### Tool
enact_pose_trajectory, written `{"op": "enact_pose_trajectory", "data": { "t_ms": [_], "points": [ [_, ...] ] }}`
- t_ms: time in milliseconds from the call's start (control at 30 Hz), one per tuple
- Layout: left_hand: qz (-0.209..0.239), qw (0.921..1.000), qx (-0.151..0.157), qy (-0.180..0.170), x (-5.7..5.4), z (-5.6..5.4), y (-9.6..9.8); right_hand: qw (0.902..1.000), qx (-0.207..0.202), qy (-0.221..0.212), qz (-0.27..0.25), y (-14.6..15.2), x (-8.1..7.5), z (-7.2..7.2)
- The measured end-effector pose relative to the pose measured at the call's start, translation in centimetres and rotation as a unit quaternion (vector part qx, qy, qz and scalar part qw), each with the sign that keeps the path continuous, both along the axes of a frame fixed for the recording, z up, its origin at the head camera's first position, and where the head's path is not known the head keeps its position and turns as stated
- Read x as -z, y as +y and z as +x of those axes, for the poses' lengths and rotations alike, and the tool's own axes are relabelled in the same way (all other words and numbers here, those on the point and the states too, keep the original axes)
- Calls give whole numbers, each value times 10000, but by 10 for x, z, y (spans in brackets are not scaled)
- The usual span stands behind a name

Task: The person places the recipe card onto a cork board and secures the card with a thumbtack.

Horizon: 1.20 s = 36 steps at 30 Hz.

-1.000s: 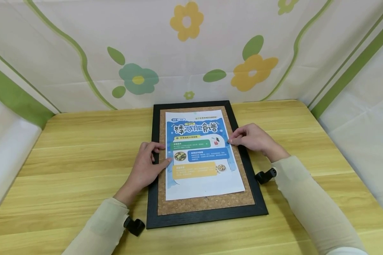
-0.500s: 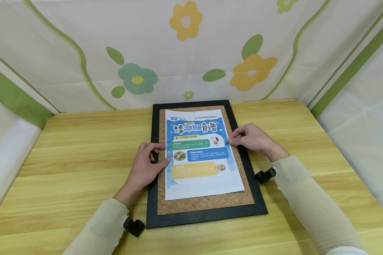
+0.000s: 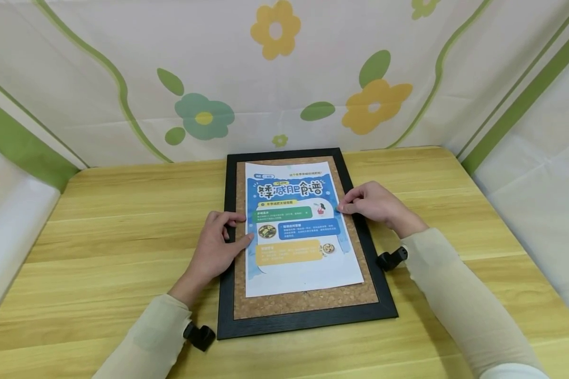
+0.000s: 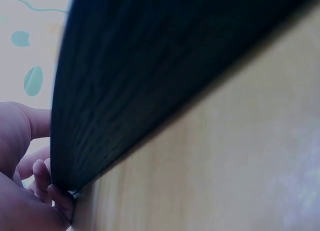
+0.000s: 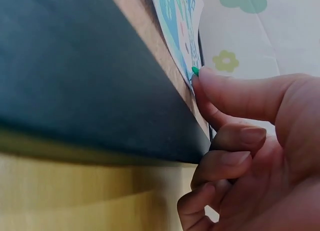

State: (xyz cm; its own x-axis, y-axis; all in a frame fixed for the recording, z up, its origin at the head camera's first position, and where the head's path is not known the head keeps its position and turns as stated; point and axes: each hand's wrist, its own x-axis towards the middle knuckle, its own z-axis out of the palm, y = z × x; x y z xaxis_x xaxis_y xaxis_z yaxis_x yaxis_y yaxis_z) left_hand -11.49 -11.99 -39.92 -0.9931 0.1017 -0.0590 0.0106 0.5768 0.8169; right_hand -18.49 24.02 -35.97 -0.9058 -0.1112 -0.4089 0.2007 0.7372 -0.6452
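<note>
A printed sheet of paper (image 3: 294, 276) with blue, green and yellow panels lies on a cork board (image 3: 308, 302) in a black frame (image 3: 308, 323). My left hand (image 3: 214, 247) rests at the sheet's left side, with thumb and index finger touching the paper near its edge. In the left wrist view, its other fingers (image 4: 42, 176) are beside the frame's outer side. At the sheet's right edge, my right hand (image 3: 372, 205) pinches a small green push pin (image 5: 195, 70) between thumb and index finger. The fingertips hide most of the pin.
The board lies flat on a wooden table (image 3: 123, 226), near its far edge. Behind the table hangs a white curtain (image 3: 137, 31) with flower prints. A black wrist camera (image 3: 200, 337) is on the left sleeve, another wrist camera (image 3: 392, 258) on the right.
My right hand has shifted very slightly at the sheet's right edge. The left hand and the sheet stay in place.
</note>
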Motion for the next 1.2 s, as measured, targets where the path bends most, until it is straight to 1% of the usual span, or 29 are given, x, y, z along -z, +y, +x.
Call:
{"op": "enact_pose_trajectory", "data": {
  "t_ms": [333,533,833,1033,1200],
  "points": [
    [-3,10000,-29,-56,2,4,-2,9999,2,-96,104,-2,3,1],
    [-9,10000,-53,-64,3,7,-3,9999,39,-127,64,-3,4,3],
    [-56,10000,12,-39,3,8,-3,9998,82,-179,42,-3,6,6],
    [-70,10000,1,-43,3,6,-3,9998,118,-142,-31,-3,4,4],
    [-56,9999,101,103,2,-1,-2,9999,133,-64,-36,0,1,0]
  ]
}}
